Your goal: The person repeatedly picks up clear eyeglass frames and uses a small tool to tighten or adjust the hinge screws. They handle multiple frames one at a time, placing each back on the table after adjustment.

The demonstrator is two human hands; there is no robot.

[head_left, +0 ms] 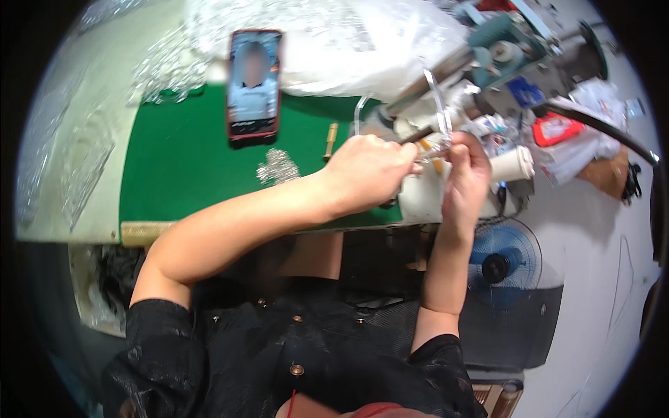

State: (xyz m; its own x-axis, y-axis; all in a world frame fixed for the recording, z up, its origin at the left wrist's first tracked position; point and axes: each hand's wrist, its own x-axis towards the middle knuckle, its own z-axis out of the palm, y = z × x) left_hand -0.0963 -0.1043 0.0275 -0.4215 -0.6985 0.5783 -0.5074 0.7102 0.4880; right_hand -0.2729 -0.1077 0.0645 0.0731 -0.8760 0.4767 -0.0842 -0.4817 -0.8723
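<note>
Both my hands are closed around a clear plastic eyeglass frame (439, 104) at the right end of the green mat. One slim see-through arm stands up above my right hand (468, 174), whose thumb and fingers pinch the frame. My left hand (373, 171) is curled, back upward, with its fingertips at the frame's near part; its palm is hidden. A hooked clear tip (359, 115) shows behind that hand. Left of it lie a small brass-coloured tool (330, 142) and a pile of tiny silvery metal parts (277, 167).
A red-edged phone (254, 87) rests on the green mat (174, 160). Clear plastic pieces (167, 70) and a white plastic bag (327, 63) lie along the far side. A teal-grey machine (502, 59) stands at far right, a white roll (512, 165) below it. A fan (502, 261) is low right.
</note>
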